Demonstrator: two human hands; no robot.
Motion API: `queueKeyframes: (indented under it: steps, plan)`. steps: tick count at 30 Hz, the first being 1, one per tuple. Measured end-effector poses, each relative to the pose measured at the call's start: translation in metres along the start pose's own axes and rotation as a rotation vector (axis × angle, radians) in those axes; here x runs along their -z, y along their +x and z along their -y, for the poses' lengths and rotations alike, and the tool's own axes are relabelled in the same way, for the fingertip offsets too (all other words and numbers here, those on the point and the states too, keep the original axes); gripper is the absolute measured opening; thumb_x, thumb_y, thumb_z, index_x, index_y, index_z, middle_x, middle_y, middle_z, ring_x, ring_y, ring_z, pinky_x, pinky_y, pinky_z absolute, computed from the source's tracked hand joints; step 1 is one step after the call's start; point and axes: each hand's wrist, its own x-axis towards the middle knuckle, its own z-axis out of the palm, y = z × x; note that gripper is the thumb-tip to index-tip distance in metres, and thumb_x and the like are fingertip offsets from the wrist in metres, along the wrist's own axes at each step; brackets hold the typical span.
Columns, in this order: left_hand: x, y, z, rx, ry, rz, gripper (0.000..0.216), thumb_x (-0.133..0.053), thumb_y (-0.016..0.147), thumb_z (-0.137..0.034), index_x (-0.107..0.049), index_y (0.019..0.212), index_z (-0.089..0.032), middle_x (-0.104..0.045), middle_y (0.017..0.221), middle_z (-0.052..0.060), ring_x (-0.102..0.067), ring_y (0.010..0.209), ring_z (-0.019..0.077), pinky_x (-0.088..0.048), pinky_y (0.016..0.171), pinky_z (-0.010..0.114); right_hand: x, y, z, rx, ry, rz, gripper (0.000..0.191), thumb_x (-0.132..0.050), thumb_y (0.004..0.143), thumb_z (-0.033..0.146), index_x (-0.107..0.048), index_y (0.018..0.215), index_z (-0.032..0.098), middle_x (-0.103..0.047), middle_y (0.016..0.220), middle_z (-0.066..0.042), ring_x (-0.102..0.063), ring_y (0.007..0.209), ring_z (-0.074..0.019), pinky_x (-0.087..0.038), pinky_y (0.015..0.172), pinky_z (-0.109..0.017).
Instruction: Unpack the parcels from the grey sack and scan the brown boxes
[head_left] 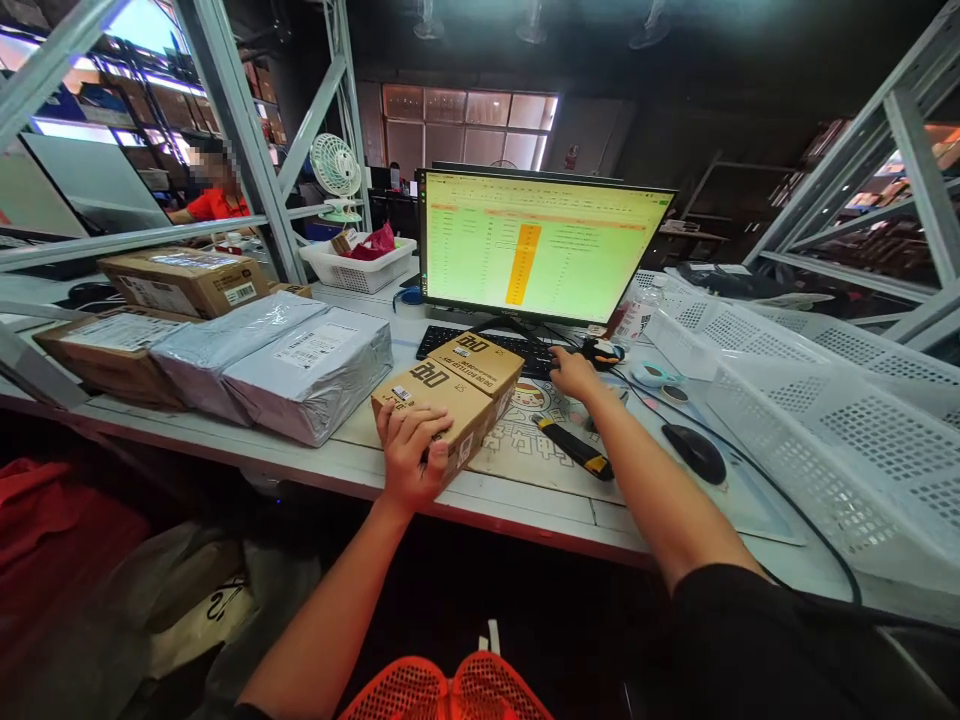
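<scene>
Two brown cardboard boxes with black print (431, 385) are sitting together on a white table (487, 500). The left hand (412, 450) is resting on the nearer one, its fingers spreading across the top; whether its grip is clasping the cardboard, I cannot tell. The right hand (576, 375) is touching a black keyboard (536, 358), its grip loosely open, holding nothing visible. A black-and-yellow cutter (576, 448) is lying right of the boxes; a black-framed monitor (555, 250) is standing behind.
</scene>
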Motion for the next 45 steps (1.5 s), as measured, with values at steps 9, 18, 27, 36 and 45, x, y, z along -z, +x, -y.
queueKeyframes:
  steps: [9, 18, 27, 36, 45]
  plan:
    - [-0.002, -0.001, 0.0, -0.001, -0.006, -0.005, 0.029, -0.043, 0.102, -0.03, -0.071, 0.106, -0.023, -0.076, 0.105, 0.005, -0.064, 0.112, 0.0245, -0.027, 0.117, 0.053, -0.011, 0.033, 0.008, -0.085, 0.017, 0.079, 0.057, -0.05, 0.092, 0.023, -0.051, 0.149, 0.013, -0.065, 0.137, -0.02, -0.062, 0.126, -0.0325, -0.049, 0.103, -0.04]
    - [-0.002, 0.0, -0.001, 0.008, -0.001, -0.005, 0.028, -0.044, 0.101, -0.029, -0.071, 0.105, -0.024, -0.076, 0.105, 0.005, -0.064, 0.111, 0.0241, -0.027, 0.117, 0.052, -0.021, 0.04, 0.018, -0.043, 0.02, 0.084, 0.057, -0.05, 0.095, 0.025, -0.05, 0.151, 0.016, -0.063, 0.14, -0.019, -0.058, 0.132, -0.0325, -0.045, 0.109, -0.043]
    - [-0.001, 0.0, -0.002, 0.035, 0.015, 0.0, 0.03, -0.043, 0.1, -0.031, -0.072, 0.102, -0.025, -0.077, 0.105, 0.005, -0.065, 0.111, 0.0245, -0.027, 0.119, 0.053, 0.018, -0.011, 0.011, -0.036, 0.05, -0.053, 0.053, -0.042, 0.1, 0.028, -0.049, 0.151, 0.018, -0.065, 0.137, -0.015, -0.059, 0.129, -0.0286, -0.046, 0.107, -0.038]
    - [-0.002, -0.001, -0.003, 0.039, 0.033, 0.01, 0.03, -0.042, 0.101, -0.031, -0.071, 0.104, -0.025, -0.076, 0.107, 0.004, -0.065, 0.113, 0.0237, -0.029, 0.118, 0.051, -0.013, -0.145, -0.095, -0.267, -0.068, 0.098, 0.068, -0.053, 0.095, 0.043, -0.047, 0.153, 0.01, -0.068, 0.127, -0.023, -0.067, 0.117, -0.0388, -0.053, 0.095, -0.047]
    - [0.01, -0.002, -0.018, -0.018, 0.013, 0.098, 0.022, -0.052, 0.097, -0.025, -0.071, 0.108, -0.024, -0.074, 0.109, 0.006, -0.065, 0.113, 0.0228, -0.043, 0.111, 0.045, 0.057, -0.109, -0.072, -0.133, 0.124, 0.229, 0.019, -0.067, 0.083, 0.038, -0.068, 0.087, 0.019, -0.068, 0.075, -0.012, -0.066, 0.072, -0.0311, -0.053, 0.062, -0.039]
